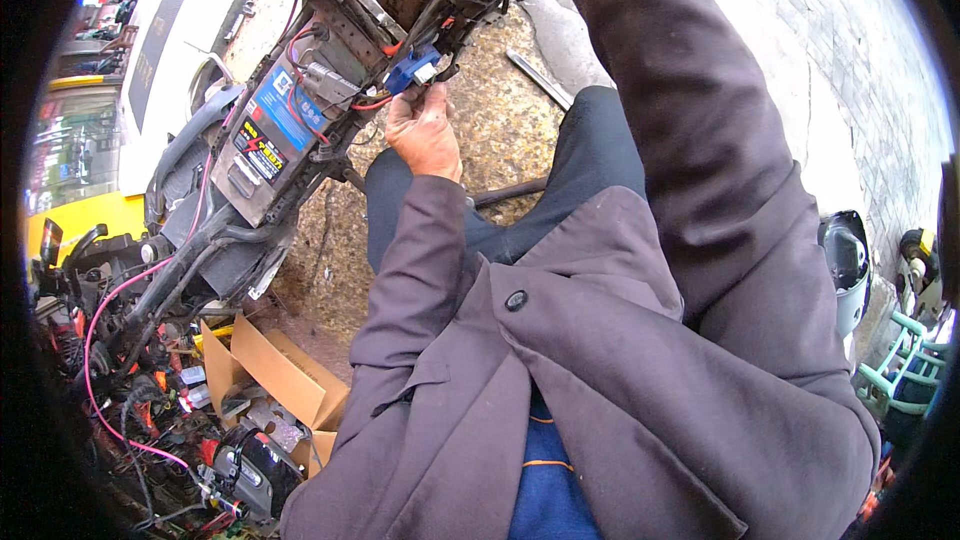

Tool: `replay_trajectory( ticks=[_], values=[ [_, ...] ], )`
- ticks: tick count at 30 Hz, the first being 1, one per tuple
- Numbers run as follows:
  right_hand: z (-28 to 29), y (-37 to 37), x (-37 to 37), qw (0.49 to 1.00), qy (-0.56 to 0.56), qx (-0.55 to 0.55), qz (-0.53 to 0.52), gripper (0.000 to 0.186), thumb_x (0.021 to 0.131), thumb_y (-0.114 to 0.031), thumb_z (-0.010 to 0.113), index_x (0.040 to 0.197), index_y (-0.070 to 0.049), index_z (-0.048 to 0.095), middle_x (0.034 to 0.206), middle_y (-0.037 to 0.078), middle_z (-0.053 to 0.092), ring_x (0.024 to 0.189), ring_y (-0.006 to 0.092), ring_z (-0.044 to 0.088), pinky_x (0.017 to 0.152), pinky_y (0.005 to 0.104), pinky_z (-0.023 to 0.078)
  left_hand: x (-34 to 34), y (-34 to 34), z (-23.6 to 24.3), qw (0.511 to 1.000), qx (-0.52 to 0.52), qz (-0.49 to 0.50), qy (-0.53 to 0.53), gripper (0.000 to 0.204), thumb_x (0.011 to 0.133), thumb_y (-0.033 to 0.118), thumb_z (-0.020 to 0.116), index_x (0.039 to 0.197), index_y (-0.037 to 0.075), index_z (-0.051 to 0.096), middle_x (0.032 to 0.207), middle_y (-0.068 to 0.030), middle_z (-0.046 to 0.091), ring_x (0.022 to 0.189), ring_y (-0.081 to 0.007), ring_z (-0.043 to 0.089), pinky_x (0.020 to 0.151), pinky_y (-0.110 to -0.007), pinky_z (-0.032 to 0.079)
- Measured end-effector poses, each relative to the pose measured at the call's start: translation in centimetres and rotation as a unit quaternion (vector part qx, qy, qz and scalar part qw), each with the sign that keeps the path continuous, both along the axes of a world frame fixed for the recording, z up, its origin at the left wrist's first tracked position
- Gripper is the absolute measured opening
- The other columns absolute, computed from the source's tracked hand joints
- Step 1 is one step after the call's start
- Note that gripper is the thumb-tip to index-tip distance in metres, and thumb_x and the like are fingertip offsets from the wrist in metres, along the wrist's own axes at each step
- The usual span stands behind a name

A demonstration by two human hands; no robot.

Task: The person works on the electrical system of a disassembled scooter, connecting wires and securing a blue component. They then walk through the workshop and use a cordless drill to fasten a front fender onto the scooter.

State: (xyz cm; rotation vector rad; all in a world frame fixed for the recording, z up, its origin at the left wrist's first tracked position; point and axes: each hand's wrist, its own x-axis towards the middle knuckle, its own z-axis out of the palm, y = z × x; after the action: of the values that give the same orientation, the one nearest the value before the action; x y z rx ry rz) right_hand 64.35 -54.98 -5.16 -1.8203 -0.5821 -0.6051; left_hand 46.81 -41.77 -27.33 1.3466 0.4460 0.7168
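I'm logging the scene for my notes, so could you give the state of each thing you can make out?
Bike: uncovered, wires showing
Battery: set in the bike
Blue part: at the left fingertips
Left hand: fingers bent, grip unclear
Right hand: out of view
Cardboard box: flaps open, things inside
Pink wire: slack, curved
Metal bar: lying on the ground
Jacket: buttoned

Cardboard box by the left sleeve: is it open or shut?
Open. The cardboard box has its flaps spread apart, and clutter shows between them.
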Motion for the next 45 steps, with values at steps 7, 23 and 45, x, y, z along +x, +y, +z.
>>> replay_trajectory(
  ticks=[7, 23, 45],
  values=[
    [-0.4, 0.2, 0.6, 0.999, -0.050, 0.003, -0.013, 0.019, 0.079, -0.017, 0.064, 0.086, 0.000, 0.069, 0.079, 0.020, 0.067, 0.075, 0.0322, 0.067, 0.072, 0.0391, 0.052, 0.0, -0.4, -0.4, 0.999, -0.023, -0.042, -0.012, 0.012, 0.084, 0.001, 0.067, 0.095, 0.004, 0.061, 0.077, -0.0005, 0.061, 0.054, -0.0089, 0.054, 0.048, -0.025, 0.046],
    [0.7, -0.2, -0.9, 0.999, 0.033, 0.012, 0.036, 0.019, 0.082, -0.016, 0.063, 0.087, 0.001, 0.069, 0.075, 0.016, 0.068, 0.069, 0.0238, 0.065, 0.067, 0.0355, 0.051, -0.1, -2.1, 1.3, 0.979, -0.188, -0.068, -0.040, 0.026, 0.082, -0.003, 0.066, 0.101, 0.008, 0.052, 0.077, -0.0038, 0.061, 0.055, -0.0119, 0.057, 0.046, -0.024, 0.046],
    [0.0, 1.1, -0.5, 0.997, 0.044, 0.048, 0.042, 0.009, 0.086, -0.007, 0.062, 0.086, 0.000, 0.068, 0.073, 0.003, 0.065, 0.061, 0.0081, 0.055, 0.054, 0.0243, 0.043, -0.7, -2.3, 1.2, 0.876, -0.470, -0.103, 0.016, 0.002, 0.086, 0.003, 0.061, 0.083, 0.003, 0.061, 0.076, -0.0059, 0.060, 0.069, -0.0183, 0.059, 0.076, -0.041, 0.054]
  ],
)
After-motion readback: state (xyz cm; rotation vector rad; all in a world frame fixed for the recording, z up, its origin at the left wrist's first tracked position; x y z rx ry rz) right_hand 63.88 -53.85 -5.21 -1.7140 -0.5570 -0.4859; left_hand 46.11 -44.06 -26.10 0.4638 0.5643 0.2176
